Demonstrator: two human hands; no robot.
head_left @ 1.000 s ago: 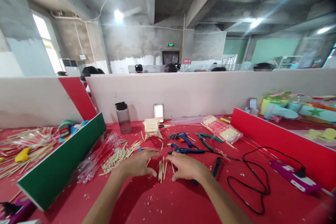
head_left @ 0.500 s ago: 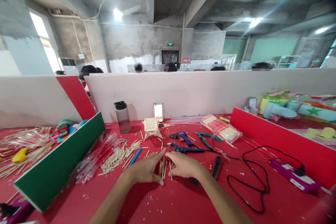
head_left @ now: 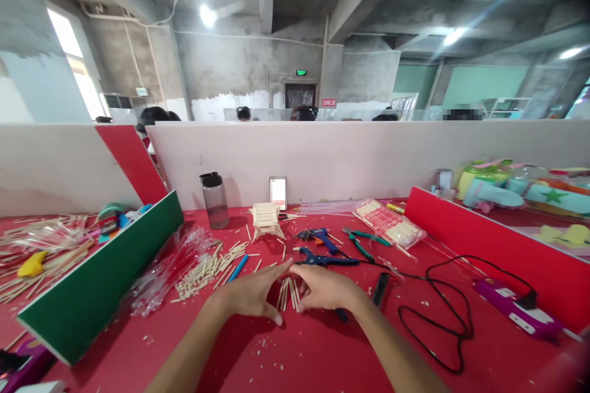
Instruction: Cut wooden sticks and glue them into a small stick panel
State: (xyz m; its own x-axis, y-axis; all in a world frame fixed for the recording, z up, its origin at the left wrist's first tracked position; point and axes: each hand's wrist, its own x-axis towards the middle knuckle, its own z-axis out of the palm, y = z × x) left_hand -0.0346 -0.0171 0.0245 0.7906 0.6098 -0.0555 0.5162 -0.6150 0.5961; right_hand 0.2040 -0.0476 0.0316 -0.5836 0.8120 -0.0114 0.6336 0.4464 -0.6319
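Several short wooden sticks (head_left: 288, 296) lie in a loose fan on the red table between my two hands. On their left, my left hand (head_left: 251, 290) is spread, its thumb well apart from its fingers and off the sticks. From the other side my right hand (head_left: 325, 287) arches over, with the thumb tip beside the rightmost stick; whether it touches is unclear. Both sets of fingertips meet just beyond the sticks, hiding their far ends. Behind stands a small stick-built model (head_left: 266, 220) on splayed legs. A blue cutter (head_left: 322, 258) lies just past my right hand.
Cut sticks (head_left: 209, 273) and a blue pen (head_left: 238, 268) lie left. A glue gun (head_left: 320, 237), green-handled pliers (head_left: 364, 242), a black knife (head_left: 380, 290) and a cable (head_left: 442, 270) spread right. A bottle (head_left: 215, 199) and phone (head_left: 278, 192) stand behind; green (head_left: 106, 276) and red (head_left: 498, 258) dividers flank the table.
The rightmost stick has come closer to the others, my right thumb beside it. My left thumb has shifted slightly left, away from the sticks. The view has tilted slightly.
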